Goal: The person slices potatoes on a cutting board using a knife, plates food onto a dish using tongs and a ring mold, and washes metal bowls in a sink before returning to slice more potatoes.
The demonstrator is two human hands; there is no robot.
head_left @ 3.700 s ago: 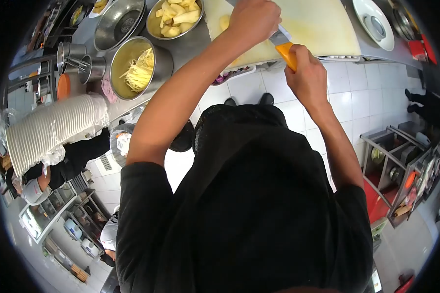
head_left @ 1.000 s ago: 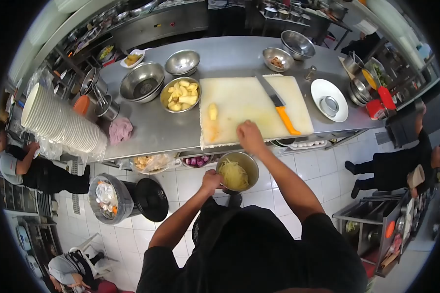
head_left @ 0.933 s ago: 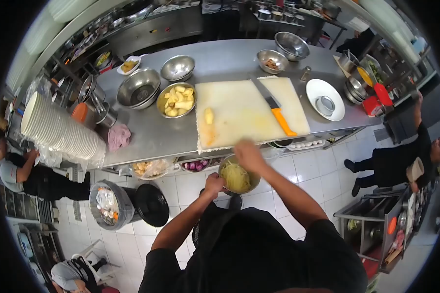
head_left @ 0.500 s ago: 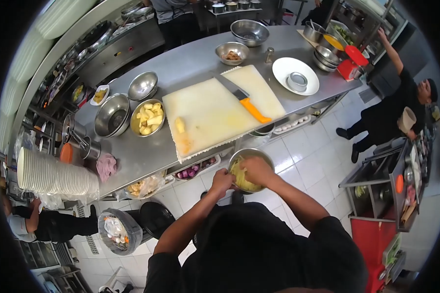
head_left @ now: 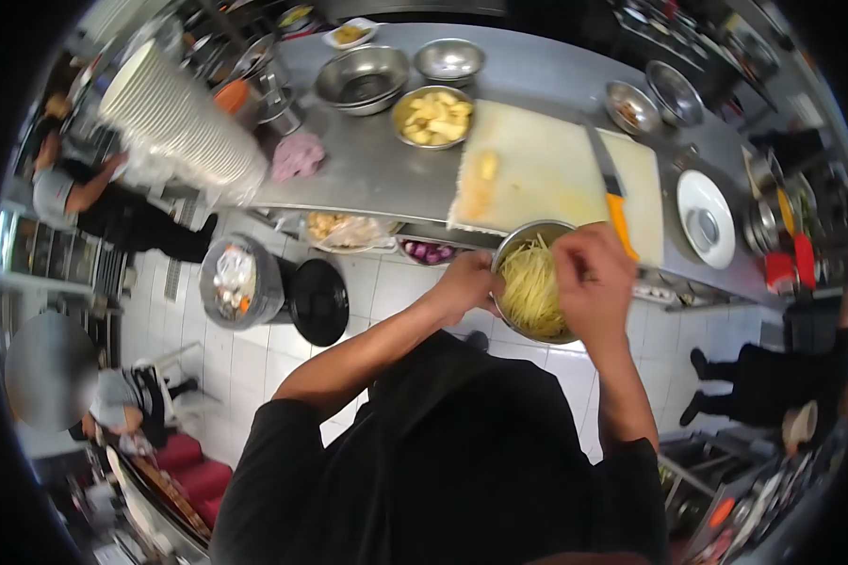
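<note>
A metal bowl (head_left: 540,224) full of thin pale-yellow strips (head_left: 526,287) is held in front of my body, by the counter's near edge. My left hand (head_left: 469,287) is closed on the bowl's left rim. Over the right side of the bowl is my right hand (head_left: 595,282), its fingers curled together; whether anything is in them is hidden. Beyond the bowl lies a white cutting board (head_left: 542,179) with a peeled yellow piece (head_left: 488,167) on its left. A knife with an orange handle (head_left: 620,224) rests across the board's right part.
On the steel counter (head_left: 367,169) stand a bowl of peeled yellow pieces (head_left: 434,118), other metal bowls (head_left: 363,79), a pink cloth (head_left: 298,156) and stacked white containers (head_left: 181,115). A lined bin (head_left: 242,281) is at left. Co-workers stand left (head_left: 127,202) and right (head_left: 773,386).
My view has turned to the left, so the counter appears shifted right. My right hand has lifted from inside the bowl to above its right side. The left hand still grips the rim.
</note>
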